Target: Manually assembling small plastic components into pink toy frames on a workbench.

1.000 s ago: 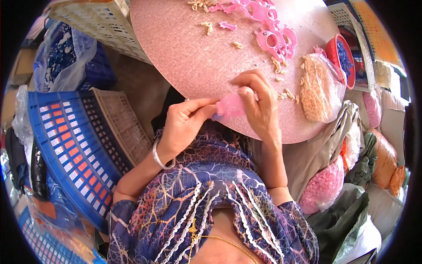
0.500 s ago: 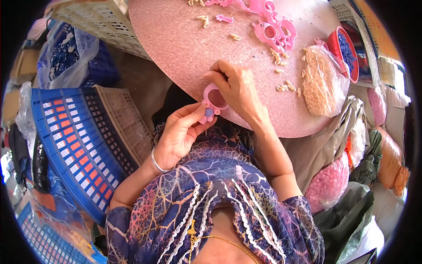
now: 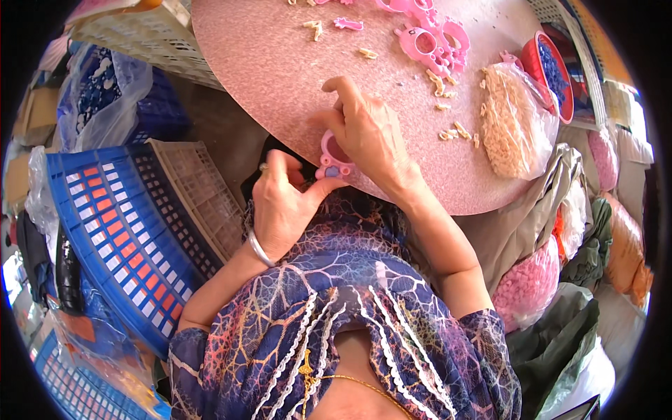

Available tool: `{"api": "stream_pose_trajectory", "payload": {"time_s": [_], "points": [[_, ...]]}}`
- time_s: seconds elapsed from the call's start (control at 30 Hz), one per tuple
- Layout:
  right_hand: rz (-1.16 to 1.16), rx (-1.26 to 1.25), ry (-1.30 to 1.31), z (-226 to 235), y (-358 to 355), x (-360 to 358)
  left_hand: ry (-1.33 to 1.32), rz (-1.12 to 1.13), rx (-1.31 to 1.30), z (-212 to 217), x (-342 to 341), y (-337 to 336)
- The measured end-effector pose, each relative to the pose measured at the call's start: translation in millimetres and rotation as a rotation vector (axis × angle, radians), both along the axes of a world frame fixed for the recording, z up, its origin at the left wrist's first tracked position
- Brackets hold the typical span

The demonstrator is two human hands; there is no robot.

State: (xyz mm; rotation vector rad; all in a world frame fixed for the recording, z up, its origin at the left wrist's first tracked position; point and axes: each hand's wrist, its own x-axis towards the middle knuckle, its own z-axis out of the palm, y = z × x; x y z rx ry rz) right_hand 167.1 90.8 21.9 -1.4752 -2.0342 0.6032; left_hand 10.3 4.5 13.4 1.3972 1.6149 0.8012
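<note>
A pink plastic ring-shaped piece [image 3: 329, 145] with a blue centre in its knobbed lower end is at the near edge of the round table. My right hand [image 3: 371, 136] covers the ring's right side. Its index finger sticks out, the thumb is blurred, and the fingers that seem to grip the piece are hidden. Wearing a bracelet, my left hand [image 3: 283, 206] has its fingers spread from its thumb. That thumb reaches to the lower end of the piece, and whether it presses there I cannot tell.
Pink moulded pieces [image 3: 430, 45] and small cream parts [image 3: 435, 82] lie on the speckled round table [image 3: 259, 70]. On its right are a clear bag of cream parts [image 3: 514, 119] and a red bowl [image 3: 565, 105] of blue bits. Blue crates [image 3: 66, 203] stand at left.
My left hand has come off its pinch on the pink piece and turned, fingers opening. My right hand's index finger has stretched out, and the piece has shifted slightly up and left.
</note>
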Motion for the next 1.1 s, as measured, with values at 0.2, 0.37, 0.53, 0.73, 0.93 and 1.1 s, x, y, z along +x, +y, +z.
{"api": "stream_pose_trajectory", "payload": {"time_s": [0.2,0.37,0.53,0.73,0.93,1.1], "points": [[-0.045,0.084,-0.064,1,-1,-1,0.368,-0.207,0.762,-9,3,6],[-0.086,0.395,-0.146,-13,8,6,0.206,-0.127,0.671,-22,21,15],[-0.081,0.391,-0.211,-14,6,7,0.162,-0.093,0.664,-23,22,21],[-0.198,0.137,0.305,-20,9,14,0.140,-0.110,0.509,-11,10,28],[-0.294,0.107,0.339,-9,-20,33,0.186,-0.167,0.436,-1,9,32],[-0.367,0.146,0.214,-8,-51,38,0.275,-0.189,0.466,-1,13,37]]}}
